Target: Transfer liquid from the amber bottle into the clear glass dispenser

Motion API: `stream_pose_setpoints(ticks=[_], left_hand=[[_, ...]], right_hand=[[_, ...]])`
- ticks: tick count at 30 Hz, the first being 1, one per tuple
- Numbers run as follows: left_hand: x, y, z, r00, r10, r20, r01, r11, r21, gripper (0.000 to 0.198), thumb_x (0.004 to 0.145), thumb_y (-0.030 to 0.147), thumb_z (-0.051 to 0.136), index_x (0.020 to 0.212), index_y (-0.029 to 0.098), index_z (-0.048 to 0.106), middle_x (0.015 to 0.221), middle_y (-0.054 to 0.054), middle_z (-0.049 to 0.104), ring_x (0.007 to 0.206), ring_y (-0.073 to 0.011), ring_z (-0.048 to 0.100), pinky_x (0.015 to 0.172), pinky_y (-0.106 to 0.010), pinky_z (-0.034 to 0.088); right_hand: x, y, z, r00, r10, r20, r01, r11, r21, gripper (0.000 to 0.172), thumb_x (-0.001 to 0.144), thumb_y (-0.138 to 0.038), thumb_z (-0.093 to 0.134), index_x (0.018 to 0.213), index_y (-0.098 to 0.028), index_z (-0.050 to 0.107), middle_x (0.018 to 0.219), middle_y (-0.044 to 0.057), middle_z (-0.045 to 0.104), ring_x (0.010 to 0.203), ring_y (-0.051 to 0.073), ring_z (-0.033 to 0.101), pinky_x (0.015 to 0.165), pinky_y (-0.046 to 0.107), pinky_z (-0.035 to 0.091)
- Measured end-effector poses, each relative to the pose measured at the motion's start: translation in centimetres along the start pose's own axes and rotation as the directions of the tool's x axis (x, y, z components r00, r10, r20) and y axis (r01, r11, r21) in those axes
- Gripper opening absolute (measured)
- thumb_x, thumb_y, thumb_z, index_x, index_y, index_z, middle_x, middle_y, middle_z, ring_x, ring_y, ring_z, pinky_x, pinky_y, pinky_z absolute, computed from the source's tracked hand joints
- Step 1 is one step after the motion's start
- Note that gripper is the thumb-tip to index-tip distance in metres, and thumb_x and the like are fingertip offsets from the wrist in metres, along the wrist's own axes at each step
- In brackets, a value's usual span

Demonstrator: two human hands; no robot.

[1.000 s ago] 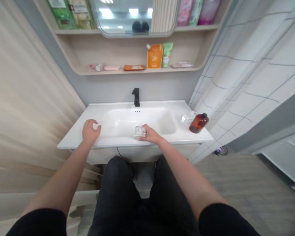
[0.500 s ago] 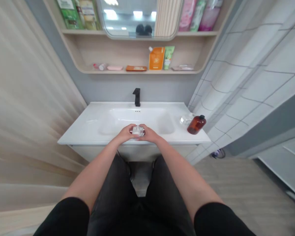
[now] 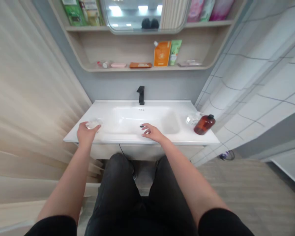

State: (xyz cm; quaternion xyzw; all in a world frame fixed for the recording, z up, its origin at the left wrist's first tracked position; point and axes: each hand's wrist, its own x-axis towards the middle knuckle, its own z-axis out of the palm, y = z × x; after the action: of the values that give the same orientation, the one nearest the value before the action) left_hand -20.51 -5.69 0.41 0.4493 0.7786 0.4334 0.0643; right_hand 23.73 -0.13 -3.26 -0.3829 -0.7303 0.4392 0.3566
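Clasping a clear glass block at one o'clock from the left hand, fingertips curled against it above the white ceramic basin rim; right hand lying open, empty, well apart at three o'clock.

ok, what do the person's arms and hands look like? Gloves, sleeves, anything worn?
The left hand and right hand are bare: no gloves, rings, watch or cables visible. The left sleeve and right sleeve are plain black and end around the elbows, leaving the forearms uncovered.
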Motion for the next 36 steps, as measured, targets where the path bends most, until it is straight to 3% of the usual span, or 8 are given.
stream_pose_setpoints(ticks=[4, 10, 16, 20, 23, 26, 30, 36], left_hand=[[1.5, -2.9, -2.2, 0.965, -0.146, -0.218, 0.168, 0.982, 0.085, 0.077, 0.072, 0.059, 0.098, 0.127, 0.022, 0.058, 0.132, -0.013, 0.072, 0.132, -0.0401, 0.069, 0.118, -0.057, 0.054], [2.0, -3.4, -2.0, 0.954, -0.219, -0.203, 0.230, 0.972, 0.036, 0.084, 0.076, 0.052, 0.099, 0.135, 0.018, 0.049, 0.142, -0.016, 0.067, 0.137, -0.0359, 0.065, 0.121, -0.052, 0.051], [-2.2, -0.3, -1.7, 0.929, 0.166, -0.332, -0.119, 0.980, 0.157, 0.076, 0.095, 0.044, 0.079, 0.151, 0.013, 0.039, 0.164, -0.028, 0.047, 0.159, -0.0456, 0.041, 0.132, -0.065, 0.033], [-5.2, 3.3, 2.2, 0.895, 0.446, -0.015, -0.441, 0.889, 0.125, 0.047, 0.099, 0.041, 0.065, 0.140, 0.017, 0.059, 0.143, -0.020, 0.066, 0.141, -0.0397, 0.060, 0.123, -0.055, 0.047], [-6.5, 6.7, 6.3, 0.734, 0.522, 0.434, -0.617, 0.780, 0.106, 0.044, 0.100, 0.048, 0.063, 0.133, 0.021, 0.072, 0.137, -0.017, 0.075, 0.136, -0.0382, 0.065, 0.122, -0.049, 0.049], [-7.3, 9.3, 9.2, 0.614, 0.362, 0.701, -0.652, 0.734, 0.192, 0.052, 0.108, 0.055, 0.046, 0.136, 0.024, 0.077, 0.145, -0.014, 0.076, 0.140, -0.0370, 0.066, 0.119, -0.047, 0.051], [-7.2, 10.0, 9.9, 0.579, 0.201, 0.790, -0.606, 0.755, 0.253, 0.065, 0.110, 0.064, 0.033, 0.134, 0.027, 0.080, 0.152, -0.011, 0.075, 0.141, -0.0380, 0.069, 0.112, -0.046, 0.054], [-6.9, 9.5, 9.6, 0.611, 0.210, 0.763, -0.566, 0.790, 0.236, 0.065, 0.106, 0.071, 0.040, 0.125, 0.028, 0.084, 0.143, -0.012, 0.080, 0.134, -0.0406, 0.073, 0.104, -0.046, 0.056]], right_hand=[[0.2, -0.1, -0.1, 0.999, 0.030, -0.037, -0.030, 1.000, 0.001, 0.059, 0.083, -0.034, 0.090, 0.139, -0.027, 0.071, 0.122, 0.008, 0.081, 0.088, 0.019, 0.076, 0.092, 0.040, 0.063], [0.2, -0.3, -0.1, 0.997, 0.033, -0.065, -0.035, 0.999, -0.026, 0.048, 0.085, -0.031, 0.085, 0.131, -0.026, 0.073, 0.117, 0.006, 0.083, 0.089, 0.019, 0.074, 0.096, 0.041, 0.061], [-0.2, -0.6, 0.2, 0.971, 0.028, -0.238, -0.049, 0.995, -0.082, 0.041, 0.089, -0.034, 0.079, 0.128, -0.026, 0.071, 0.112, 0.006, 0.083, 0.093, 0.022, 0.076, 0.097, 0.040, 0.060], [-0.5, -0.8, 0.1, 0.910, 0.062, -0.411, -0.115, 0.988, -0.106, 0.026, 0.091, -0.036, 0.071, 0.115, -0.026, 0.072, 0.093, 0.001, 0.080, 0.088, 0.023, 0.074, 0.094, 0.039, 0.060], [-0.9, -1.1, 0.4, 0.868, 0.035, -0.496, -0.123, 0.982, -0.144, 0.022, 0.087, -0.034, 0.066, 0.106, -0.026, 0.074, 0.080, -0.002, 0.074, 0.078, 0.022, 0.069, 0.086, 0.036, 0.058], [-2.1, -1.0, 1.0, 0.806, -0.058, -0.588, -0.055, 0.984, -0.172, 0.023, 0.087, -0.036, 0.063, 0.103, -0.026, 0.075, 0.078, -0.002, 0.070, 0.075, 0.021, 0.066, 0.083, 0.035, 0.056], [-6.1, 0.2, -0.6, 0.631, -0.005, -0.775, -0.065, 0.996, -0.060, 0.028, 0.091, -0.046, 0.060, 0.105, -0.024, 0.070, 0.077, -0.001, 0.065, 0.073, 0.022, 0.063, 0.078, 0.036, 0.056], [-12.8, 2.2, -11.9, 0.049, -0.075, -0.996, -0.358, 0.930, -0.087, 0.071, 0.085, -0.051, 0.079, 0.142, -0.021, 0.048, 0.133, 0.015, 0.063, 0.114, 0.030, 0.068, 0.109, 0.052, 0.057]])
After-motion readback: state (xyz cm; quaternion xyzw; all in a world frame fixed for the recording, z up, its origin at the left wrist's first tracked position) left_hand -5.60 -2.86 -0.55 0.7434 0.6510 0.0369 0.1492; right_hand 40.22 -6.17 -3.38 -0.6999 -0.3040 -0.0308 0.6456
